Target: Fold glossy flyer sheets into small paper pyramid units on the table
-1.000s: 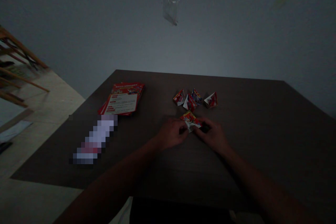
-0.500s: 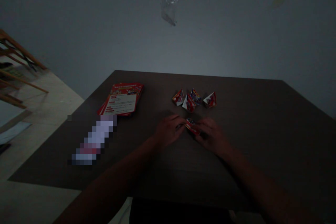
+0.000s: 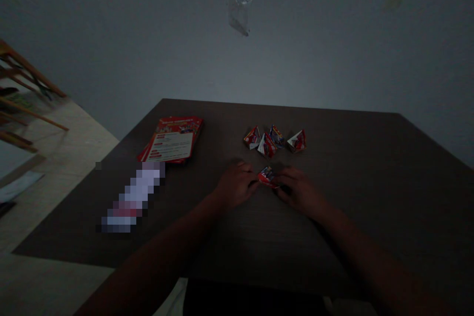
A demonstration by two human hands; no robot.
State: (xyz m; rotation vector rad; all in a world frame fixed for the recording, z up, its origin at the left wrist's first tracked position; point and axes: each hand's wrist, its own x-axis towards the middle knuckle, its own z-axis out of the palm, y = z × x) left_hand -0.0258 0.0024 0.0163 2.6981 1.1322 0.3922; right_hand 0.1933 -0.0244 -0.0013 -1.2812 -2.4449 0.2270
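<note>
your left hand and right hand, nearly closed, pinch opposite edges of the folded red paper, at six o'clock from the folded pieces. align the creases; press evenly without crushing corners.

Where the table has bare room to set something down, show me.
The widest free patch of the table lies right of the four folded pieces and the right hand. Another lies between those pieces and the red card stack. The middle is crowded: a small red piece between that hand and the left hand.
</note>
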